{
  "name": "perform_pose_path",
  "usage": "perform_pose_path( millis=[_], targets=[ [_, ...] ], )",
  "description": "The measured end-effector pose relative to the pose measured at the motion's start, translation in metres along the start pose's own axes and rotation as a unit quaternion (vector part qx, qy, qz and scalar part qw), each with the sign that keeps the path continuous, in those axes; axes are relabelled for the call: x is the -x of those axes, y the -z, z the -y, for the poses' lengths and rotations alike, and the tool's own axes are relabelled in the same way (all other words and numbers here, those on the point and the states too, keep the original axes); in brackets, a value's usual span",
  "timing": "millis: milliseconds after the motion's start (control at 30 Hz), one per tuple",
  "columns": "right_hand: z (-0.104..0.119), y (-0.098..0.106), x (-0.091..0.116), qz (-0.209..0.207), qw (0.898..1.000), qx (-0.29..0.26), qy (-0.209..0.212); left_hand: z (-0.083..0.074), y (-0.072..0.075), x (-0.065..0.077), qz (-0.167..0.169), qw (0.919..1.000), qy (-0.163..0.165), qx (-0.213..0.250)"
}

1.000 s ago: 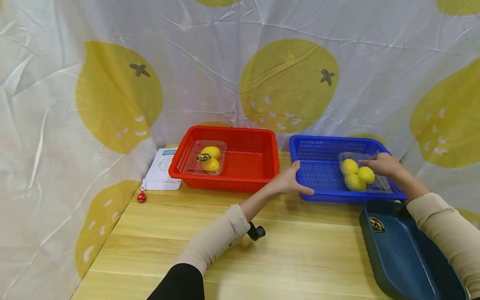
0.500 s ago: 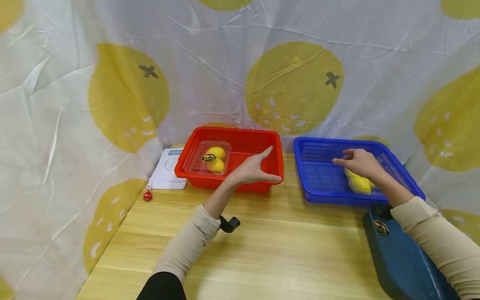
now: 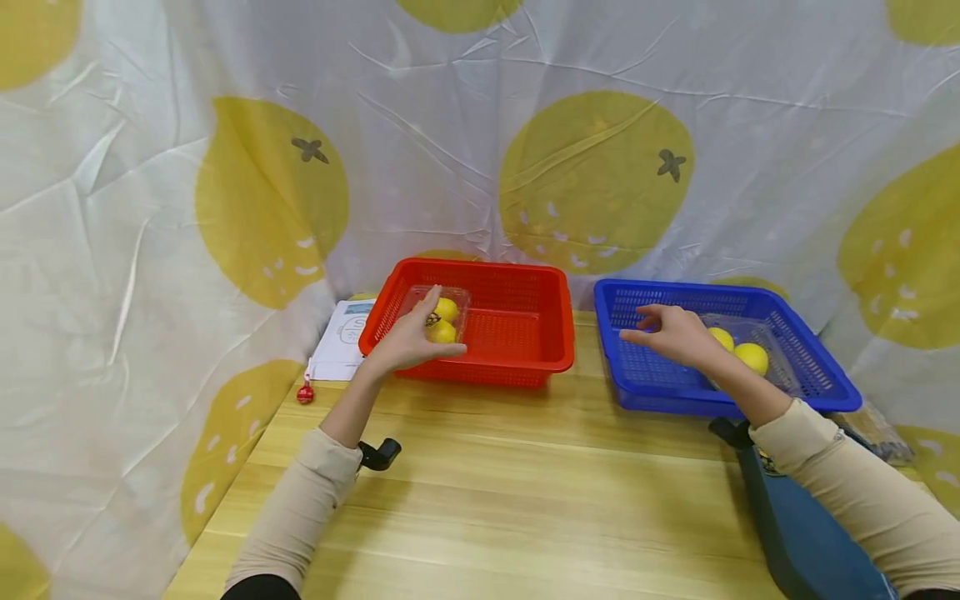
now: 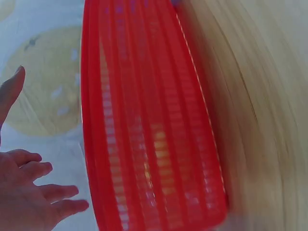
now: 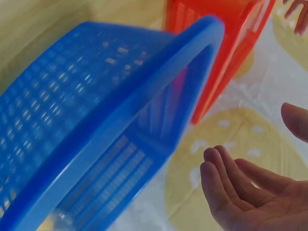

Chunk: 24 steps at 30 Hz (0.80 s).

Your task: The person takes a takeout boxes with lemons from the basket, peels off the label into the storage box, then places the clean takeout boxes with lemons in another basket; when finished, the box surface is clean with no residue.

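My left hand (image 3: 405,340) hovers over the left side of the red basket (image 3: 517,335), thumb and fingers spread, holding nothing. Behind it, partly covered in the head view, a clear plastic box holds yellow lemons (image 3: 447,310). Over the blue basket (image 3: 637,379) my right hand (image 3: 675,335) hangs with fingers loosely bent and nothing between them; the right wrist view shows the thumb apart from the fingers (image 5: 224,187). A second clear box with lemons (image 3: 752,358) lies in the blue basket, partly hidden by my right forearm.
A dark blue-green bin (image 3: 813,533) stands at the front right under my right sleeve. Clear packaging (image 3: 873,429) lies beside the blue basket. White printed sheets (image 3: 337,346) and a small red bell (image 3: 305,394) lie left of the red basket. A lemon-print curtain (image 3: 427,167) hangs behind.
My right hand has left the lemon box in the blue basket and moved left. My left hand has moved from the blue basket leftward to the red one.
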State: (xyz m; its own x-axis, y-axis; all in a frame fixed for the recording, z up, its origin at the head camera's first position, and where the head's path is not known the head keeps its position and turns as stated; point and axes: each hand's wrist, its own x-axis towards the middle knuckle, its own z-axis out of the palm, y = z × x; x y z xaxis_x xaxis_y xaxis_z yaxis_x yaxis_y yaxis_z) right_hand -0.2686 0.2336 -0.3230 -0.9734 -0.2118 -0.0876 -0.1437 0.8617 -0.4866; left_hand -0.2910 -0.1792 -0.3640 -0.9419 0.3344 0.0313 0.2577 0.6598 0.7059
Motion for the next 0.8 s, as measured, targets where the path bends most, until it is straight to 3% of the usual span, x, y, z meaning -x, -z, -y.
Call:
perform_pose_path(
  millis=[200, 333, 633, 800],
  targets=[
    [0.014, -0.008, 0.002, 0.007, 1.0, 0.0, 0.02, 0.035, 0.021, 0.009, -0.028, 0.9989, 0.037, -0.005],
    [0.02, -0.011, 0.002, 0.008, 1.0, 0.005, 0.029, 0.056, 0.027, 0.013, -0.033, 0.9979, 0.056, 0.0],
    [0.041, -0.014, -0.012, 0.025, 0.998, -0.001, 0.05, 0.085, 0.023, 0.019, -0.053, 0.9951, 0.083, 0.015],
    [0.06, -0.01, -0.023, 0.056, 0.997, 0.001, 0.052, 0.095, 0.017, 0.024, -0.083, 0.9933, 0.07, 0.04]
  ],
)
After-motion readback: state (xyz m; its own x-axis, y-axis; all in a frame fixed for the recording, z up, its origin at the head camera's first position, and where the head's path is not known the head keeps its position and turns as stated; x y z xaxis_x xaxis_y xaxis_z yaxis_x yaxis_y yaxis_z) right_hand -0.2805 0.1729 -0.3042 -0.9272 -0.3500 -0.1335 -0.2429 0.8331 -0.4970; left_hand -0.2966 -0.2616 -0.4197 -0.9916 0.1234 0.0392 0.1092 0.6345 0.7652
